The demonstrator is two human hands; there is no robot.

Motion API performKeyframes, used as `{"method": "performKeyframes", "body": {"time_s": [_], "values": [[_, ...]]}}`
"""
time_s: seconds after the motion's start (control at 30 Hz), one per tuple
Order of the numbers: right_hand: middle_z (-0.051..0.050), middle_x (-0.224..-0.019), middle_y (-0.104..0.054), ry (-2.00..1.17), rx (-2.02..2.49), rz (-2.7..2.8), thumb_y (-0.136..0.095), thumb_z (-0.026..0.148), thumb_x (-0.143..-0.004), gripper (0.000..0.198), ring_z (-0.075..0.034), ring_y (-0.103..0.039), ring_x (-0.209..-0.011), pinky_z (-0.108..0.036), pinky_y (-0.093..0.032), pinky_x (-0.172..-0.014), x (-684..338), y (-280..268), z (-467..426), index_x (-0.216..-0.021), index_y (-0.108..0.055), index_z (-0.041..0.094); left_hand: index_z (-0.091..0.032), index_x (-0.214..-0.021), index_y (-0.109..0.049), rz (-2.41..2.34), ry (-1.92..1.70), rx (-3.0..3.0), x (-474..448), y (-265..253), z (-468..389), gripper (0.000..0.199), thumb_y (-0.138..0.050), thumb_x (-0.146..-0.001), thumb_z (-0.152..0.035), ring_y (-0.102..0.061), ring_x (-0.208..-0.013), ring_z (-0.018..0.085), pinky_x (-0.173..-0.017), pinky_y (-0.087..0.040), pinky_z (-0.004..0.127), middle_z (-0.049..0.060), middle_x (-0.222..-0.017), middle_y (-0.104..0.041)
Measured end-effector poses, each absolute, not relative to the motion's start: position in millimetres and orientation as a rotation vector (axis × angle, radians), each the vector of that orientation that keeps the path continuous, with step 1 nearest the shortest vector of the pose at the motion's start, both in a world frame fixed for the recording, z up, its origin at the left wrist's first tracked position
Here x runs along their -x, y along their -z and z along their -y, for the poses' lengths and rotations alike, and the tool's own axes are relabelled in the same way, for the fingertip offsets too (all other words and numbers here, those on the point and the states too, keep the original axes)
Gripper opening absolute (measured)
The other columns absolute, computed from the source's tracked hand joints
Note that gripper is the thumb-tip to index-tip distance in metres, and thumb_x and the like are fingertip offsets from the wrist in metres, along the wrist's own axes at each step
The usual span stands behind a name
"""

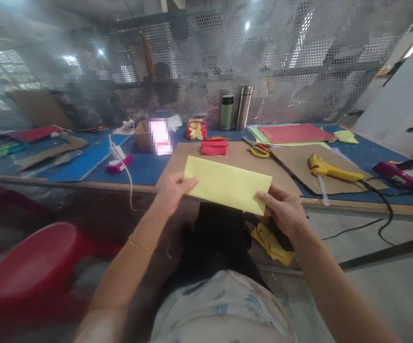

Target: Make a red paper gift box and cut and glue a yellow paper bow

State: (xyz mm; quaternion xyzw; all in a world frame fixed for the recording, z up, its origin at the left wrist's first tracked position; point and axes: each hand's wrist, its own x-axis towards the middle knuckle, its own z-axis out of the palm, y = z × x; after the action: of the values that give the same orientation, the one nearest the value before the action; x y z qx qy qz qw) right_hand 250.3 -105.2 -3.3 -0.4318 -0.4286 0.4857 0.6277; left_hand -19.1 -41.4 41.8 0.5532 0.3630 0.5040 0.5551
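A flat rectangle of yellow paper (228,185) is stretched between my two hands, above the table's front edge and slightly lower on its right side. My left hand (172,191) pinches its left end, thumb on top. On the other end, my right hand (285,205) grips the lower right corner, also with the thumb on top and the fingers behind. Just beyond the paper, a small folded red paper piece (214,146) lies on brown cardboard (181,155). Behind that stands a little red box with a yellow bow (196,129).
Yellow-handled scissors (259,151) and a yellow glue gun (331,169) with a cord lie to the right. A green bottle (227,113) and a steel flask (244,108) stand at the back. A lit phone (160,136) leans at a cardboard box. A red stool (35,262) is lower left.
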Motion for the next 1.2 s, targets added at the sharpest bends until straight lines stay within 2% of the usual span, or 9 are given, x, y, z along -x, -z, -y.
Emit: {"method": "performKeyframes", "body": {"time_s": [0.2,0.4,0.6,0.8,0.93,1.07,1.2], "values": [[-0.006,-0.088,-0.083,-1.145,1.0,0.944,-0.095,0.045,-0.062,0.041,-0.022,-0.073,-0.062,-0.033,-0.058,-0.052,-250.4,10.9,107.5,-0.095,-0.085,0.023,-0.011,-0.099,-0.081,-0.844,-1.151,-1.343,19.8,-40.2,45.6,0.041,-0.09,-0.067,-0.036,-0.077,-0.083,0.024,-0.08,-0.063,0.036,0.013,-0.094,-0.081],[-0.005,-0.082,-0.083,-1.192,1.009,0.918,-0.098,0.043,-0.056,0.04,-0.02,-0.075,-0.067,-0.031,-0.06,-0.064,-253.2,13.9,106.6,-0.089,-0.085,0.024,-0.013,-0.098,-0.08,-0.893,-1.045,-1.377,20.1,-43.5,46.5,0.042,-0.093,-0.063,-0.032,-0.075,-0.078,0.021,-0.073,-0.063,0.033,0.011,-0.09,-0.081],[-0.003,-0.077,-0.082,-1.148,0.992,0.908,-0.098,0.04,-0.054,0.032,-0.017,-0.072,-0.063,-0.029,-0.058,-0.061,-251.8,16.4,106.2,-0.077,-0.083,0.024,-0.014,-0.093,-0.081,-0.902,-1.068,-1.418,19.6,-43.4,47.0,0.035,-0.091,-0.065,-0.032,-0.074,-0.08,0.019,-0.075,-0.061,0.03,0.009,-0.088,-0.08],[-0.001,-0.08,-0.082,-1.13,0.903,0.916,-0.096,0.038,-0.06,0.028,-0.019,-0.073,-0.07,-0.033,-0.06,-0.071,-250.4,17.1,109.9,-0.083,-0.084,0.027,-0.014,-0.095,-0.08,-0.832,-0.96,-1.405,30.7,-41.0,42.0,0.033,-0.088,-0.066,-0.028,-0.073,-0.08,0.018,-0.081,-0.059,0.031,0.008,-0.089,-0.08],[0.0,-0.075,-0.081,-1.068,0.91,0.895,-0.097,0.041,-0.058,0.024,-0.018,-0.071,-0.066,-0.032,-0.059,-0.064,-252.2,20.1,113.8,-0.074,-0.083,0.029,-0.016,-0.089,-0.081,-0.818,-0.957,-1.426,34.8,-40.6,41.9,0.024,-0.084,-0.066,-0.022,-0.072,-0.082,0.017,-0.08,-0.057,0.029,0.007,-0.088,-0.08],[-0.001,-0.075,-0.08,-1.078,0.961,0.935,-0.097,0.04,-0.058,0.025,-0.017,-0.07,-0.063,-0.029,-0.056,-0.058,-256.6,20.6,117.6,-0.077,-0.084,0.03,-0.018,-0.082,-0.081,-0.799,-0.973,-1.428,33.8,-45.8,46.3,0.016,-0.083,-0.067,-0.022,-0.068,-0.074,0.014,-0.069,-0.053,0.026,0.005,-0.083,-0.078],[-0.003,-0.078,-0.079,-1.077,0.926,1.004,-0.095,0.036,-0.059,0.017,-0.019,-0.071,-0.071,-0.028,-0.055,-0.057,-259.9,18.7,120.7,-0.069,-0.083,0.028,-0.018,-0.07,-0.078,-0.781,-0.965,-1.414,32.6,-50.9,50.9,0.006,-0.079,-0.064,-0.017,-0.063,-0.066,0.012,-0.06,-0.048,0.023,0.003,-0.075,-0.074]]}}
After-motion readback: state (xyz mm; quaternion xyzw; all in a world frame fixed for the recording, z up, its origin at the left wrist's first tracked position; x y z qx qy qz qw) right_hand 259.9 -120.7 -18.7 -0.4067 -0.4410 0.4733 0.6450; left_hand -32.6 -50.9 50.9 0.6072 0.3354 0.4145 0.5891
